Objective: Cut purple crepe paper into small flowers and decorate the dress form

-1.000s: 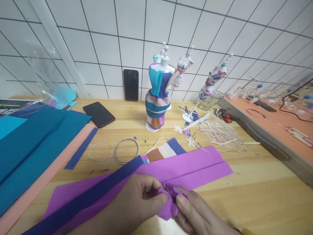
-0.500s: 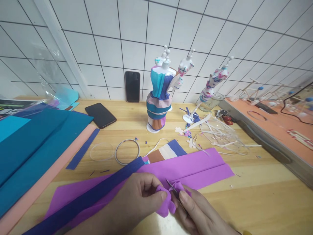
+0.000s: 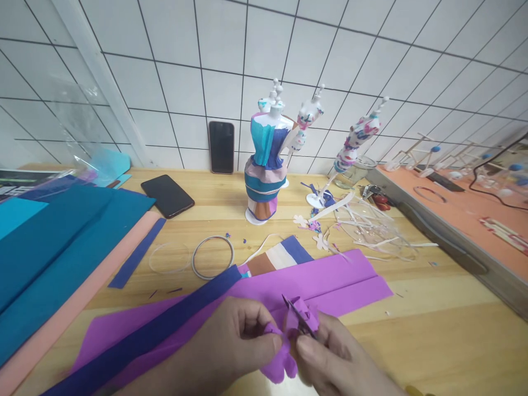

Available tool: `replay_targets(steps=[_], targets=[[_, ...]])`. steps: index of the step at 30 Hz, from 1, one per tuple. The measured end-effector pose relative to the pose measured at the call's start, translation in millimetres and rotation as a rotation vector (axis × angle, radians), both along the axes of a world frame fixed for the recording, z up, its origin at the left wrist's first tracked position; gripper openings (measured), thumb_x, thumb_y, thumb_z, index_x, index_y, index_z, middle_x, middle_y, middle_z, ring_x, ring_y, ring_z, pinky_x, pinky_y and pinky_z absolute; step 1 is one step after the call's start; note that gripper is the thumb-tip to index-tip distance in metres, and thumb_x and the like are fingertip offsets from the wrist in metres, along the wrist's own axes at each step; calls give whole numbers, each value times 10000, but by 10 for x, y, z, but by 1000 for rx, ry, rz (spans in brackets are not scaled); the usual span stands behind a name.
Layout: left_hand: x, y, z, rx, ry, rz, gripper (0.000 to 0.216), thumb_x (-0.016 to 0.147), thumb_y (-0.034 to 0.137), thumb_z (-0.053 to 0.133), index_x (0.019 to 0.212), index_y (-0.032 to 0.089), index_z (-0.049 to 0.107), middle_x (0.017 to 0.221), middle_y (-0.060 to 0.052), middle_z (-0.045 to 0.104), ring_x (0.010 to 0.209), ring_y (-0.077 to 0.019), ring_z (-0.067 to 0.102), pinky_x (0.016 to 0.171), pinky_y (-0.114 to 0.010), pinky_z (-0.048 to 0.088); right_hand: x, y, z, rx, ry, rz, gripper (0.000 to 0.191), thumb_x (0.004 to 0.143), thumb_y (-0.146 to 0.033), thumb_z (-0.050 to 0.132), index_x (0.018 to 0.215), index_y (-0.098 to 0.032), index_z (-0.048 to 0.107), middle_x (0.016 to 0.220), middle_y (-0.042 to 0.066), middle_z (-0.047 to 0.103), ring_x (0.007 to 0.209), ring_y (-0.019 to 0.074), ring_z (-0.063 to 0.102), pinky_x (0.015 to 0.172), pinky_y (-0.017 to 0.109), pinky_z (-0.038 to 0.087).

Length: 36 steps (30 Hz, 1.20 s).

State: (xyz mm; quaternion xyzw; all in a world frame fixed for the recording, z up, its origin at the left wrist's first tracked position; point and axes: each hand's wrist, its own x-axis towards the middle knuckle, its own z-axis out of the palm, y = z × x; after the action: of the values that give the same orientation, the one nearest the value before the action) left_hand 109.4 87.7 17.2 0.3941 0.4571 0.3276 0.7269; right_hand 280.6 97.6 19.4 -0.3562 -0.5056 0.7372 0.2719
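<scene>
Over the counter (image 3: 437, 324), the left hand (image 3: 238, 336) pinches a purple piece (image 3: 279, 367) in its grip while the right hand (image 3: 339, 355) clasps scissors (image 3: 303, 322) just beside it (trimming, it seems), and any further snip would call for steadiness and a careful angle.

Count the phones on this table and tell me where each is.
2: the upright phone, against the tiled wall; the flat phone, on the table between it and the teal paper. More could hide under that paper.
</scene>
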Motion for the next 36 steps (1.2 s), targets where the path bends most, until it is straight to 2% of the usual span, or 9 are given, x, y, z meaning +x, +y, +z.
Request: replay_targets(steps=[2, 5, 10, 14, 19, 23, 27, 30, 36], targets=[[10, -8, -30, 13, 32, -25, 127, 677, 208, 622, 593, 168, 535, 565, -5, 667, 536, -146, 615, 523, -237, 443, -21, 3, 51, -2, -21, 24, 393, 774, -548, 652, 691, -190, 510, 579, -65, 382, 499, 83, 286, 475, 224, 255], [20, -5, -25, 4, 43, -27, 94, 680, 196, 604, 610, 167, 548, 545, 21, 625, 518, -128, 592, 530, -236, 450, -15, -6, 82, -15, -83, 63, 402, 777, -553, 648, 691, -195, 485, 574, -75, 348, 497, 78, 248, 457, 227, 209], [22, 15, -7, 35, -23, -19, 166, 745, 288, 602, 654, 151, 578, 552, 27, 580, 521, -98, 534, 532, -213, 429, 12, -4, 48, -91, -105, -4, 399, 773, -568, 641, 698, -215, 473, 516, -96, 301, 430, 69, 209, 419, 231, 178], [51, 10, -74, 102, -99, -8, 184, 732, 318, 634, 713, 141, 588, 634, 18, 555, 584, -103, 500, 559, -222, 439, -13, 10, 60, -77, -29, -83, 377, 788, -528, 642, 639, -215, 495, 512, -85, 300, 413, 77, 234, 403, 224, 230], [94, 1, -93, 98, -33, 56, 176, 732, 305, 611, 692, 141, 563, 620, 15, 537, 567, -113, 497, 563, -247, 434, -70, -12, 62, -64, -64, -197, 350, 778, -506, 668, 656, -204, 541, 551, -55, 409, 461, 101, 368, 485, 241, 355], [81, 17, -37, 79, -48, 89, 193, 724, 327, 600, 660, 150, 558, 629, 5, 560, 553, -115, 498, 556, -251, 413, -98, -23, 28, -30, -21, -178, 359, 791, -518, 646, 653, -204, 540, 581, -42, 426, 480, 104, 368, 478, 240, 330], [41, 32, 38, 53, -32, 134, 172, 713, 293, 602, 626, 156, 547, 590, 14, 539, 576, -122, 484, 594, -258, 394, -31, -21, -18, -63, -43, -71, 409, 821, -589, 567, 672, -212, 510, 470, -90, 344, 381, 70, 230, 386, 222, 204], [3, 44, 65, 46, -46, 175, 141, 710, 264, 602, 635, 156, 552, 595, 16, 542, 588, -121, 472, 616, -263, 378, 36, -33, -75, -111, -58, -24, 482, 856, -638, 462, 629, -213, 446, 423, -110, 304, 333, 51, 202, 346, 207, 156], [-38, 60, 41, 89, -91, 219, 177, 702, 273, 627, 596, 159, 542, 619, -6, 571, 635, -148, 504, 643, -280, 383, 72, -64, -137, -82, -114, 19, 502, 939, -607, 245, 896, -180, 506, 502, -91, 365, 380, 72, 243, 357, 191, 212]])
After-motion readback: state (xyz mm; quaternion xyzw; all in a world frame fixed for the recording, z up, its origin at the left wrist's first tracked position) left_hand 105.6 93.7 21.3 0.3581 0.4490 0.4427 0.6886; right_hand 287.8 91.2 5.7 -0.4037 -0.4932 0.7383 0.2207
